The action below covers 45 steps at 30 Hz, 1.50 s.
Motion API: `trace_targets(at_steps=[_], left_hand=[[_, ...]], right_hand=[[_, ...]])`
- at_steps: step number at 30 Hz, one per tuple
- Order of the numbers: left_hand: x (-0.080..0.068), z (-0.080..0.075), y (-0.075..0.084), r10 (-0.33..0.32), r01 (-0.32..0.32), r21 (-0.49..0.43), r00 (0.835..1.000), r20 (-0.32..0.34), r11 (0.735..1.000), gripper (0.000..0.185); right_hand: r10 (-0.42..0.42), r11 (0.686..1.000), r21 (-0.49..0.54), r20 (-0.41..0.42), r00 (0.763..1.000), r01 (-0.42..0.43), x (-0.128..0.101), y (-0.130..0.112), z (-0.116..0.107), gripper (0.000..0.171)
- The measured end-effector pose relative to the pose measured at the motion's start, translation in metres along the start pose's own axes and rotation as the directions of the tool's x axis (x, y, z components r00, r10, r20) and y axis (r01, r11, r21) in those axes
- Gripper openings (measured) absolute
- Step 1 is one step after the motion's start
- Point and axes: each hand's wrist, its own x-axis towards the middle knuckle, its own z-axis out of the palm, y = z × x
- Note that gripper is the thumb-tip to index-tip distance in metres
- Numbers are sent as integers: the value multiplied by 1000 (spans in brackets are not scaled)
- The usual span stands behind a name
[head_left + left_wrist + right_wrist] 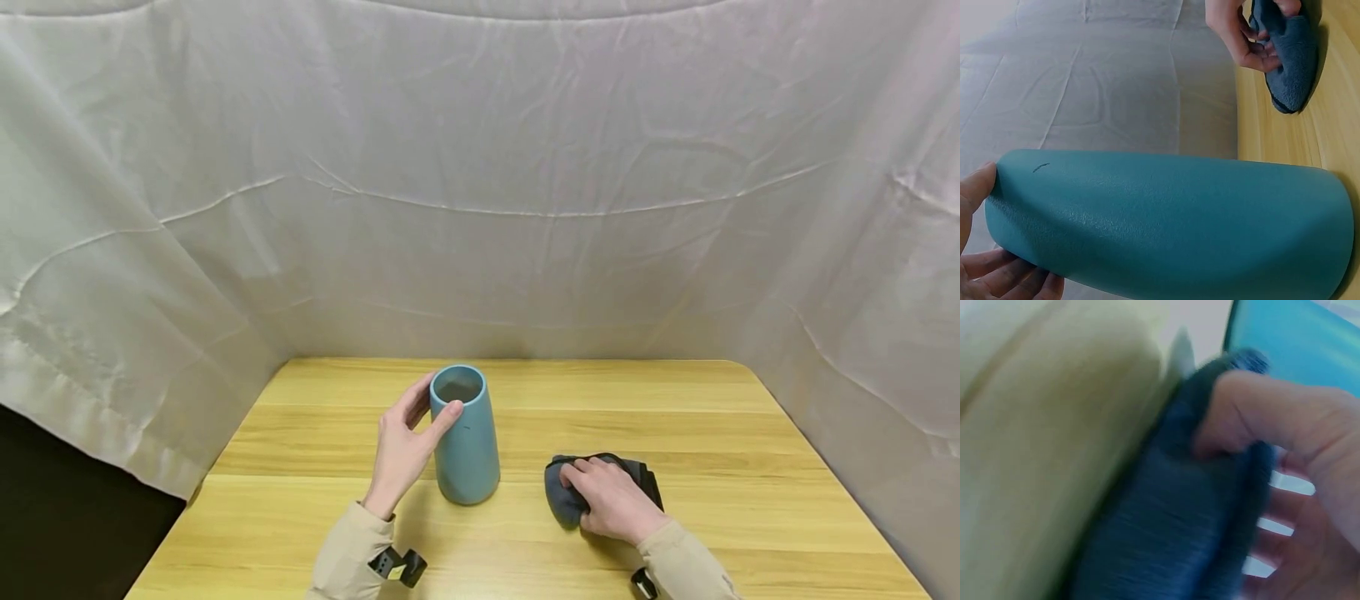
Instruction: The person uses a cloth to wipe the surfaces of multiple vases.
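A tall blue vase (pixel 468 454), narrower at its round top opening, stands upright on the wooden table. My left hand (pixel 403 457) grips it just below the rim, thumb on the near side and fingers around the far left. A short dark pen-like mark (pixel 1041 167) shows on the vase's side near the top. To the right of the vase, my right hand (pixel 611 498) pinches a folded dark blue-grey cloth (pixel 562 500) with black edging. In the right wrist view the thumb presses into the cloth (pixel 1160 512), with the other fingers behind it.
The light wooden table (pixel 750 492) has rounded far corners. Pale grey curtains (pixel 525 250) hang behind it and along both sides. A dark area (pixel 67 517) lies beyond the table at the lower left. Each wrist carries a small black camera strap (pixel 397 567).
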Motion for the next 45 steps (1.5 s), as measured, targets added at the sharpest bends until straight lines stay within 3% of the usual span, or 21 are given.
trace_targets(at_steps=[4,8,10,13,16,21,23,28,32,35,38,45], left_hand=[[0,2,-1,10,-10,-11,1000,0,1000,56],[-1,3,0,15,-15,-12,1000,1,1000,54],[-1,4,0,16,-16,-9,1000,1,1000,54],[-2,5,1,15,-15,-6,1000,2,1000,55],[-2,7,1,14,-14,-3,1000,8,1000,56],[-3,10,1,19,-19,1,1000,17,1000,57],[-4,11,2,22,-22,-3,1000,18,1000,57],[-5,14,3,30,-30,-13,999,21,999,56],[-6,15,5,33,-32,-20,999,30,999,56],[-7,17,5,31,-30,-28,999,37,999,56],[-7,18,5,35,-33,-32,999,40,999,56],[-8,19,4,40,-39,-34,998,39,999,55]], right_hand=[[20,1000,2,-41,999,-20,-1,2,3,43],[111,993,48,-96,989,-106,-1,4,4,44],[176,982,97,-158,972,-162,0,6,3,43],[272,954,203,-280,921,-220,1,8,1,43],[371,904,356,-375,849,-238,2,11,-3,41],[546,758,608,-394,740,-236,5,11,-16,35],[585,710,670,-388,712,-218,7,8,-23,34],[622,633,766,-415,664,-114,13,-5,-34,35],[602,577,815,-464,650,48,23,-19,-38,40],[563,560,816,-501,658,143,31,-29,-38,43],[525,565,804,-522,672,184,40,-38,-38,48],[354,621,733,-579,735,278,54,-53,-34,61]])
